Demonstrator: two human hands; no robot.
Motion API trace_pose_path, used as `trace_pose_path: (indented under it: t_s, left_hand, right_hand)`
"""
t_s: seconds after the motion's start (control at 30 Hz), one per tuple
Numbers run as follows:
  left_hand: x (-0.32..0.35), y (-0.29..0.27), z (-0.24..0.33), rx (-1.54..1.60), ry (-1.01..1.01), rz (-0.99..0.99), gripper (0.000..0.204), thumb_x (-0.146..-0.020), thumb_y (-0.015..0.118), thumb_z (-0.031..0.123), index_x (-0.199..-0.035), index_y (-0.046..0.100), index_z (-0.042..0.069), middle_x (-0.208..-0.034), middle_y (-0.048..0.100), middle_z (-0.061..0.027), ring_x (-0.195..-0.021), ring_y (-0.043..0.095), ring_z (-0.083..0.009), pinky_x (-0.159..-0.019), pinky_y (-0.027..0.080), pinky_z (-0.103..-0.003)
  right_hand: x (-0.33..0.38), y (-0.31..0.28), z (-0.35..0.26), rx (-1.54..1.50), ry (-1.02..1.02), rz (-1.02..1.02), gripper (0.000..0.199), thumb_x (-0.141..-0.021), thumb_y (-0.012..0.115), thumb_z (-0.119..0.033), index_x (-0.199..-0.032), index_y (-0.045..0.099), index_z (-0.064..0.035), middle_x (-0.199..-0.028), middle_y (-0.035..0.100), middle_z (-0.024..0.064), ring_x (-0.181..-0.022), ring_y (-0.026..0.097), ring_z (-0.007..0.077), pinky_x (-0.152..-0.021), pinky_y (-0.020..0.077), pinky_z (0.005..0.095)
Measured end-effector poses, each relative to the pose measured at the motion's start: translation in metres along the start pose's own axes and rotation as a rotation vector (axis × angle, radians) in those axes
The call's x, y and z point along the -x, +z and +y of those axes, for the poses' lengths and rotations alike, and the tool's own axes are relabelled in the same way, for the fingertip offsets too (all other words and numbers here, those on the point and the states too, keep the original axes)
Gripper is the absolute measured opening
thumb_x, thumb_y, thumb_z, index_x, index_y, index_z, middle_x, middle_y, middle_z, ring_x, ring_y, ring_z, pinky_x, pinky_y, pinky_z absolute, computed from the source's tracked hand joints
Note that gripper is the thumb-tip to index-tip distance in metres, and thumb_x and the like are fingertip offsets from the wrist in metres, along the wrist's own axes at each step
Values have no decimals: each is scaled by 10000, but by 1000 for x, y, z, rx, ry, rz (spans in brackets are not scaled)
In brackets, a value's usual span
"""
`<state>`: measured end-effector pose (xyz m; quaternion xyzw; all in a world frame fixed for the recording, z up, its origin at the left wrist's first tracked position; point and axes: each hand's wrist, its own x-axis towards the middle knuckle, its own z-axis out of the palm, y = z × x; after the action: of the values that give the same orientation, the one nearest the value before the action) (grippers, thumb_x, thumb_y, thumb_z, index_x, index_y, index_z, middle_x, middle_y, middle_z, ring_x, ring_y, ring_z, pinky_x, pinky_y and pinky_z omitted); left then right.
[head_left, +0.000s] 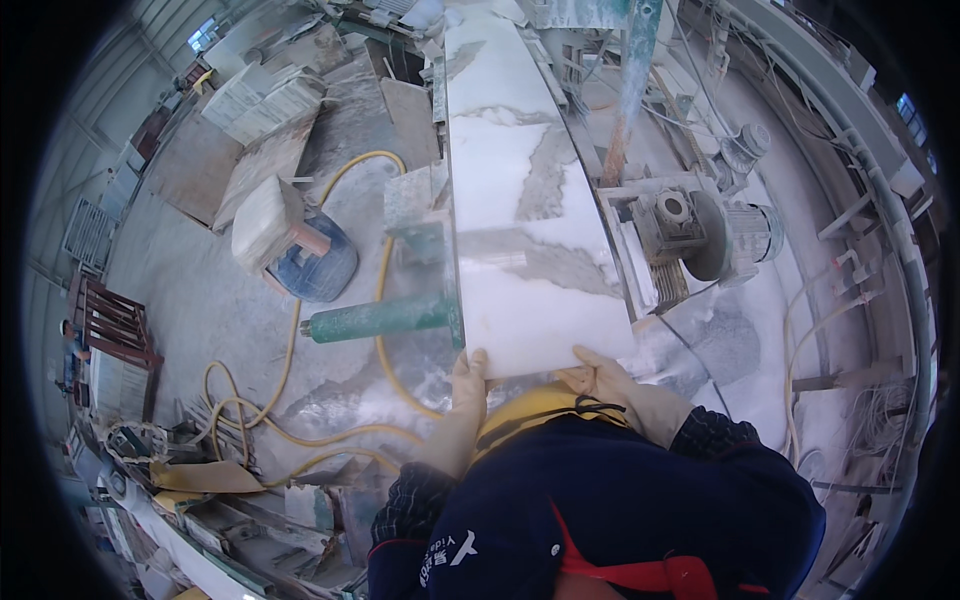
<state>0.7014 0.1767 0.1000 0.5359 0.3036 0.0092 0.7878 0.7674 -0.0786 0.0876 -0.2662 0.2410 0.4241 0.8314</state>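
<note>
A long white stone slab with grey-brown veins runs away from me along a narrow conveyor bed. Its near end reaches almost to my waist. My left hand, in a cream rubber glove, grips the near left corner with the thumb up at the edge. At the near right part of the same edge, my right hand, gloved alike, is closed on the slab. The undersides of both hands' grips are hidden by the stone. Whether the white surface farther off is one piece or several in line, I cannot tell.
A green roller juts out left of the bed. To the right sits a dusty motor with gearbox. A yellow hose loops over the floor past a blue barrel. Stacked slabs stand far left; scrap lies lower left.
</note>
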Motion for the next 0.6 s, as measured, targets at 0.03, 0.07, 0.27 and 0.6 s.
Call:
trace_pose_path:
  t_s: [0.03,0.07,0.27,0.6]
  left_hand:
    - [-1,-1,-1,-9,0,-5,531,-955,639,397,-1364,496,90,-1225,601,-103,-1068,616,-244,-848,568,-409]
    - [-2,-2,-2,-8,0,-18,521,-954,641,392,-1356,502,93,-1228,600,-102,-1073,614,-242,-849,566,-412]
    - [-13,-7,-6,75,-72,-79,456,-951,649,357,-1310,534,100,-1214,614,-80,-1071,616,-227,-837,566,-396]
    - [14,-21,-18,573,-291,-226,472,-998,573,322,-1367,465,48,-1301,569,-147,-1246,528,-319,-1085,422,-440]
  right_hand:
    - [-3,-2,0,-5,-10,-9,467,-997,575,-194,-1359,429,62,-1300,537,290,-1190,567,382,-1050,483,452]
    - [-4,-4,-1,-35,-13,29,473,-997,573,-200,-1349,435,85,-1255,559,322,-1132,602,418,-1017,506,473]
    - [-7,-5,-2,-31,43,54,389,-971,617,-169,-1308,497,-16,-1338,552,189,-1291,509,311,-1112,433,396]
    - [-24,-10,6,2,-22,86,365,-968,623,-217,-1273,539,-36,-1264,601,191,-1201,573,321,-1032,476,420]
